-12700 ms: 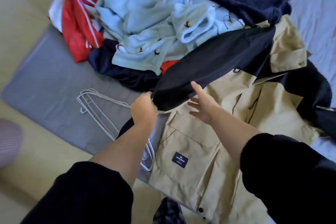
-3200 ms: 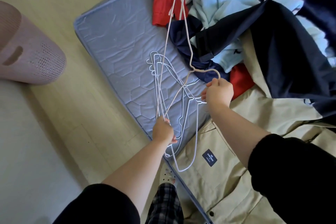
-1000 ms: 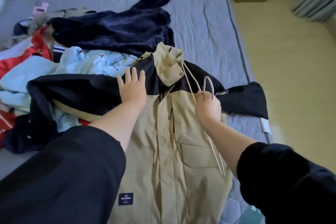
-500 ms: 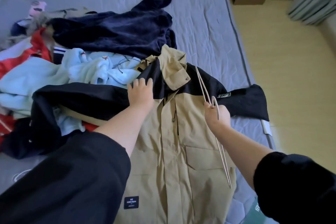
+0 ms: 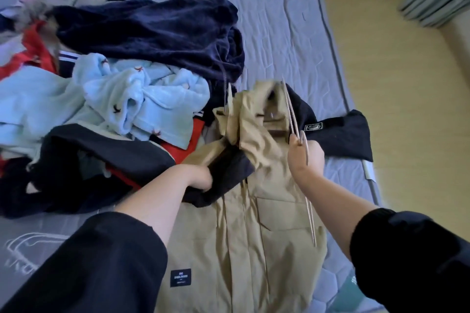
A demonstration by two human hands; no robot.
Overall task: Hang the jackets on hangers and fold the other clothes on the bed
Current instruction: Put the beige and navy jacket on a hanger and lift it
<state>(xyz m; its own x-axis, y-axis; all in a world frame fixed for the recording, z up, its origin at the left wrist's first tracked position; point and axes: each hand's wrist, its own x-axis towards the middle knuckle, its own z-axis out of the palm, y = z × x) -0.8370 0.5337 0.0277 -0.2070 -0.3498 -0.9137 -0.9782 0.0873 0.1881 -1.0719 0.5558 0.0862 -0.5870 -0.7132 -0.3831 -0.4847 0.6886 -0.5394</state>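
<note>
Fingers (image 5: pixel 203 181) of the left hand (image 5: pixel 197 176) bunch the tan jacket (image 5: pixel 241 236) collar mid-bed, guessing to open it for the hanger (image 5: pixel 310 211) the right hand (image 5: pixel 305 157) grips at 3 o'clock.

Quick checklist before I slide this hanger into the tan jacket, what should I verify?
1. Hanger held: ok. The right hand grips the hanger near its hook.
2. Jacket held: ok. The left hand grips the jacket by its dark shoulder fabric.
3. Front open: cannot tell.
4. Hanger inside jacket: not ok. It is above the fabric.
5. Single hanger: cannot tell. The wires look doubled.
</note>
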